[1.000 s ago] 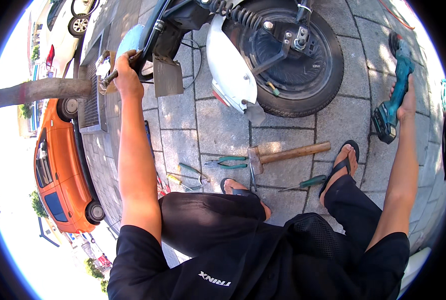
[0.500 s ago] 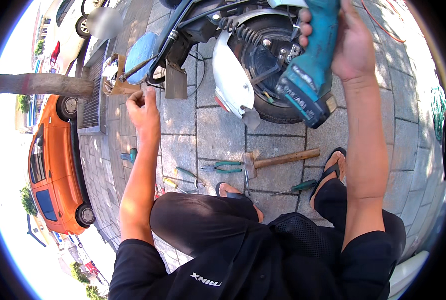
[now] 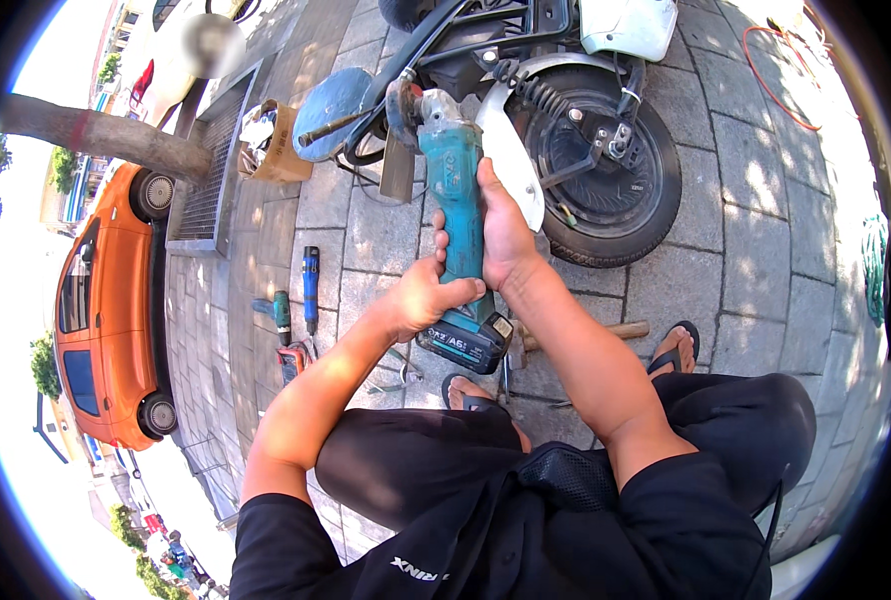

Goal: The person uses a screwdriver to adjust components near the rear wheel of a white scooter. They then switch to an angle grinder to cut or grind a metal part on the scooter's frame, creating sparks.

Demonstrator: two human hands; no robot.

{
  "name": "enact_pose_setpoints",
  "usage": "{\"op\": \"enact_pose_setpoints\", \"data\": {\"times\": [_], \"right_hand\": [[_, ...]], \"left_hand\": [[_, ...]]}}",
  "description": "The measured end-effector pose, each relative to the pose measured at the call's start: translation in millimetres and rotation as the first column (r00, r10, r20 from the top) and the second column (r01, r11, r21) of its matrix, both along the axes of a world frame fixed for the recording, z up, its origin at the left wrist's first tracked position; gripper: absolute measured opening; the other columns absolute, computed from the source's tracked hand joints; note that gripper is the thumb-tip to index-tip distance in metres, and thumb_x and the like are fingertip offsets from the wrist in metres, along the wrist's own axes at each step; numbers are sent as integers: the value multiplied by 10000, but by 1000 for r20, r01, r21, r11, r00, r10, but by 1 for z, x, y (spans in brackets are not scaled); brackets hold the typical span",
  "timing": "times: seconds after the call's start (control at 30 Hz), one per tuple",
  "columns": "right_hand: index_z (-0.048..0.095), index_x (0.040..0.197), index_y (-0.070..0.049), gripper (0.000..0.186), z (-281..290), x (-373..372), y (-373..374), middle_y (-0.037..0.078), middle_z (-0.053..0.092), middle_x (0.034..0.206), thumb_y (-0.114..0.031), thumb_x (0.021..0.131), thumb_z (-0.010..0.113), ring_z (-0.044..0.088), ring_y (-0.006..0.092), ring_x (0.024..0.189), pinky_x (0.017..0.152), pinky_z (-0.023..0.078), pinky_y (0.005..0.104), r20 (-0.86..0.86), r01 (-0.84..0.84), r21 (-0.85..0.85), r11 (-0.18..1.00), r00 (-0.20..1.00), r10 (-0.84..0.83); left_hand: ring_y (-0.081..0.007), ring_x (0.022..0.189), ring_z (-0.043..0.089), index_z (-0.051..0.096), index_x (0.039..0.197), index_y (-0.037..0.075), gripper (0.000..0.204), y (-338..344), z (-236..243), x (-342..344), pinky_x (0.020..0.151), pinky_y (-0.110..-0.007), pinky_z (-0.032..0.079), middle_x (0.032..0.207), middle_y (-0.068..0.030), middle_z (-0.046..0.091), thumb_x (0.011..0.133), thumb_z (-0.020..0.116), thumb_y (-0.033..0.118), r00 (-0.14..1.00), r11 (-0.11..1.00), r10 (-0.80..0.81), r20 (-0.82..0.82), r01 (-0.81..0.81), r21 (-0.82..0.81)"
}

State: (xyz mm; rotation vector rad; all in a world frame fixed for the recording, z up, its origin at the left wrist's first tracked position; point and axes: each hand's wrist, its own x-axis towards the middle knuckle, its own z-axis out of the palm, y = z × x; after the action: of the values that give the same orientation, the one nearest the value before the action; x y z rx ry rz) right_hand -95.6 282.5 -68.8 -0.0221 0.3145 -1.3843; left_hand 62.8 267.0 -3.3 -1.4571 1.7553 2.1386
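Both hands grip a teal cordless angle grinder, with a black battery at its near end. My left hand is wrapped round the handle close to the battery. Farther up the body, my right hand holds it from the right side. The grinder's disc is at the far end, by the dark frame of a two-wheeler; whether it touches the frame I cannot tell. Just right of the grinder are the white fender and the black rear wheel.
A hammer lies on the paving, partly hidden by my right forearm. To the left lie a blue tool, a green-and-black tool and a red-and-grey device. An open cardboard box stands near the tree trunk.
The grinder has moved left from the right side, and its disc end now shows by the frame. My left hand, empty before, has come onto its handle.
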Motion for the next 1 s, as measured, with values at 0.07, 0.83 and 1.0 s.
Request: {"op": "enact_pose_setpoints", "data": {"times": [0.07, 0.83, 1.0], "right_hand": [[656, 1113, -136, 733, -5, 2, 0, 102, 679, 827, -830, 968, 467, 670, 233, 684, 624, 573, 427, -2, -77, 68, 995, 997, 77], [631, 879, -63, 140, -33, 11, -47, 47, 625, 745, -61, 800, 746, 618, 178, 598, 545, 528, 368, -409, 218, 185, 958, 904, -127], [652, 908, -26, 140, -41, 5, -59, 73, 630, 750, -72, 827, 757, 638, 197, 625, 549, 554, 375, -312, 127, 183, 975, 948, -65]], "left_hand": [[-146, 921, 668, 617, 1253, -87, 474, 3, -3, 0, 852, -305, 559, 1053, -73, 692, 909, 762, 204, 1000, 1000, -8, 13, 8, 19], [-414, 1079, 730, 654, 1210, -88, 679, -24, 0, -32, 963, -457, 550, 1088, -285, 740, 810, 831, 432, 710, 718, -55, 702, 517, -466], [-420, 1261, 659, 469, 1483, -71, 899, 13, 11, -28, 1067, -460, 512, 1314, -344, 656, 822, 841, 412, 746, 678, 99, 658, 434, -594]]}}
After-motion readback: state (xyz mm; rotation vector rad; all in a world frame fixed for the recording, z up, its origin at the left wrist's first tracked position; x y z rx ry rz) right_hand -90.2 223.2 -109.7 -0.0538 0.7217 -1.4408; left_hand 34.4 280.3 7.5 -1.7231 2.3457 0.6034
